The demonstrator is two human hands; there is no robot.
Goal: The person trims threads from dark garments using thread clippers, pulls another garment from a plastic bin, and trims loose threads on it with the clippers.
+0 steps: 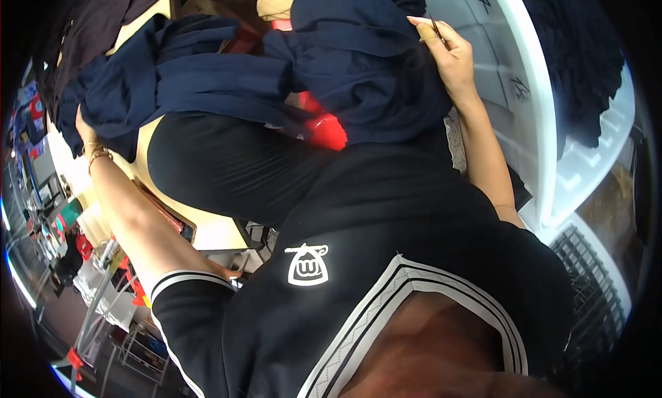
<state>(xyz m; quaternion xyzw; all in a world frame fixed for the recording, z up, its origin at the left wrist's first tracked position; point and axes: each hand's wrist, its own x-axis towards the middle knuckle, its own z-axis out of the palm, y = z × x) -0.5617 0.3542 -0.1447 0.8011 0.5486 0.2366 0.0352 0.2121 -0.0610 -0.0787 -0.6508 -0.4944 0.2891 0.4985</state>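
Your navy cloth (214, 81) lies across the bench (217, 227) and your lap (221, 164), an arrangement that presumably lets both bear its weight. Your left hand (83, 128) reaches its far left end, fingers hidden, so whether that grip is clamped cannot be told; your right hand (455, 62), beside the white bin (543, 115), pinches a small pointed tool (436, 28), apparently leaving its tip free for control.

Slim gap right of navy cloth (372, 60) — white bin wall (493, 60) in the way
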